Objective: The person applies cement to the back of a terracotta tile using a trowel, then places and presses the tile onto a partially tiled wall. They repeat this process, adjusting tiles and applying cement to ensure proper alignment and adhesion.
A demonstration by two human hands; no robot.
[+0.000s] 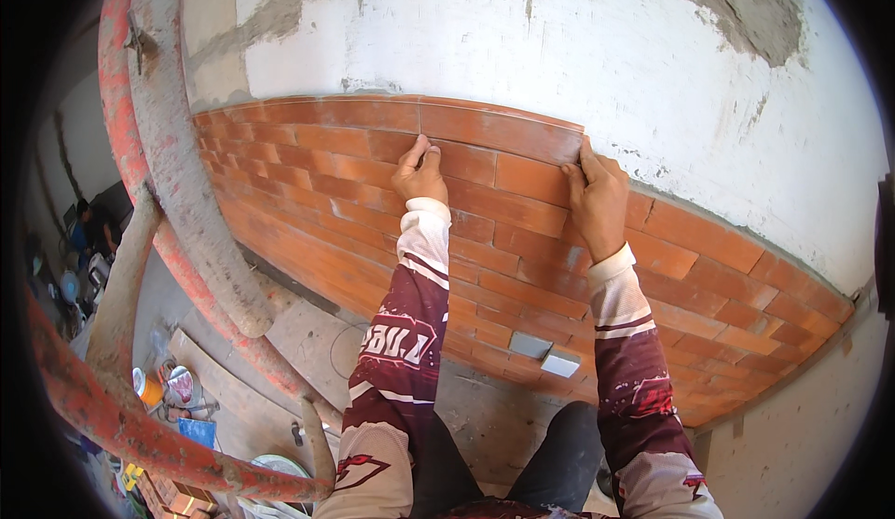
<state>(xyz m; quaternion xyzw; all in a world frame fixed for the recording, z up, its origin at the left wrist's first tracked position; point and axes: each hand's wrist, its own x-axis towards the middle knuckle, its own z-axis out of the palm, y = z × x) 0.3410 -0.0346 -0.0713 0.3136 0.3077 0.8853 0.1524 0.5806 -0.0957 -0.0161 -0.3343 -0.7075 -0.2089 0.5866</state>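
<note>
A long orange-red brick tile lies against the wall on the top course, its left end meeting the neighbouring tile. My right hand grips this tile's right end, fingers at the end edge and thumb at the lower corner. Close to the tile's lower left corner, my left hand is closed, thumb and fingertips pinched together at the joint. Whatever sits in that pinch, if anything, is too small to make out. Below both hands runs the brick-tiled wall face in staggered rows.
White plaster with grey mortar patches covers the wall above. Red, mortar-caked scaffold tubes stand close on my left. Two pale wall boxes sit low in the tiling. Buckets and stacked bricks rest on the floor, and another person is far left.
</note>
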